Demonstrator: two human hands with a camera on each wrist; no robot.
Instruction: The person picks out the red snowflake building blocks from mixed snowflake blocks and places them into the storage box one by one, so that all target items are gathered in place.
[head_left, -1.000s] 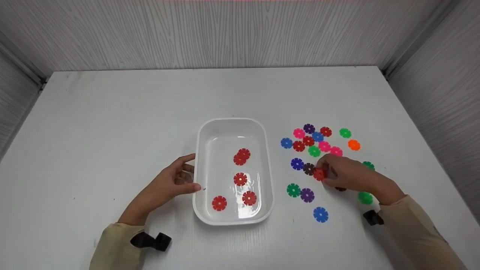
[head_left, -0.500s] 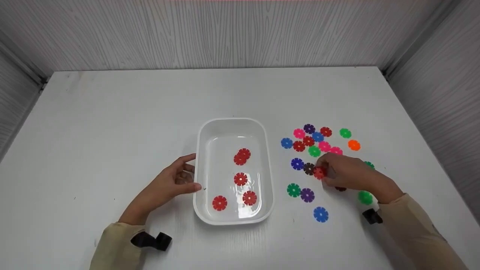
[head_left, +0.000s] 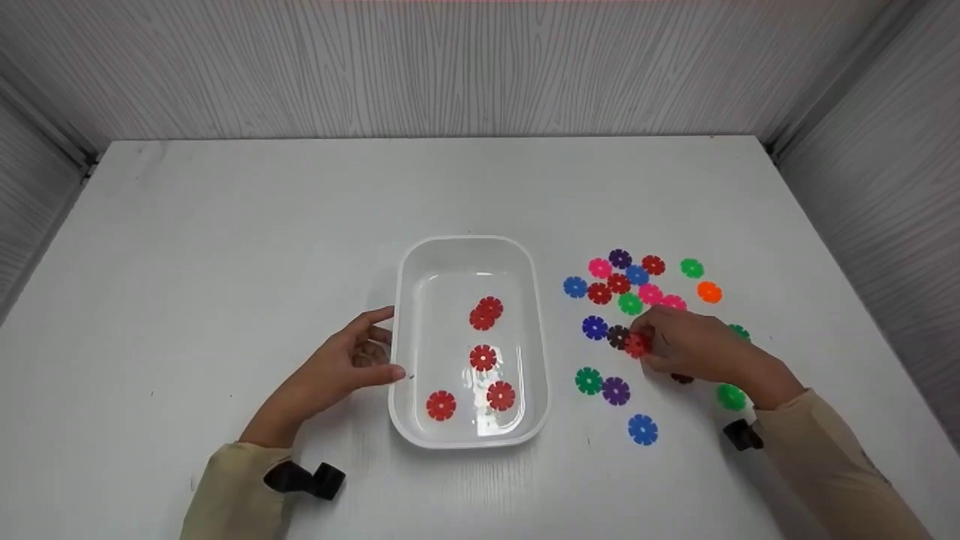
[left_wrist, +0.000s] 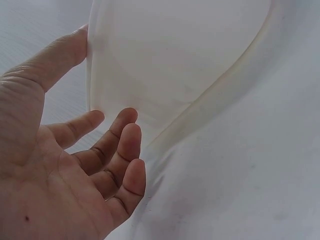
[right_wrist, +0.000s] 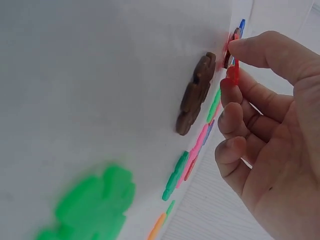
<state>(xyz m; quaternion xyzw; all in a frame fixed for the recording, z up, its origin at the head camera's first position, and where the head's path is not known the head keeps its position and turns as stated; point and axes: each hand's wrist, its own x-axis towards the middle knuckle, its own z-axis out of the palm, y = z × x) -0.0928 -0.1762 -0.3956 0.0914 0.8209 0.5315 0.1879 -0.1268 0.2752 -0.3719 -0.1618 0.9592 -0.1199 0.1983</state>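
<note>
A red flower-shaped disc (head_left: 637,346) with a notched rim is pinched between thumb and index finger of my right hand (head_left: 694,345). In the right wrist view this red disc (right_wrist: 236,65) stands on edge, low over the table. A dark brown disc (head_left: 618,337) lies just left of it, and another brown disc (right_wrist: 196,95) lies below the hand. My left hand (head_left: 330,375) holds the left side of a white tray (head_left: 469,442), thumb over the rim and fingers against the outer wall. Several red discs (head_left: 483,358) lie inside the tray, two of them overlapping.
Loose discs in several colours lie right of the tray, among them an orange disc (head_left: 709,292), a purple disc (head_left: 616,391) and a blue disc (head_left: 643,430). Farther back are red discs (head_left: 599,293) and a pink disc (head_left: 600,268). A wood-grain panel (head_left: 450,67) borders the table's back.
The red disc between my right fingers has tilted slightly and moved up a little. My left hand keeps its hold on the tray, and the other discs lie as before.
</note>
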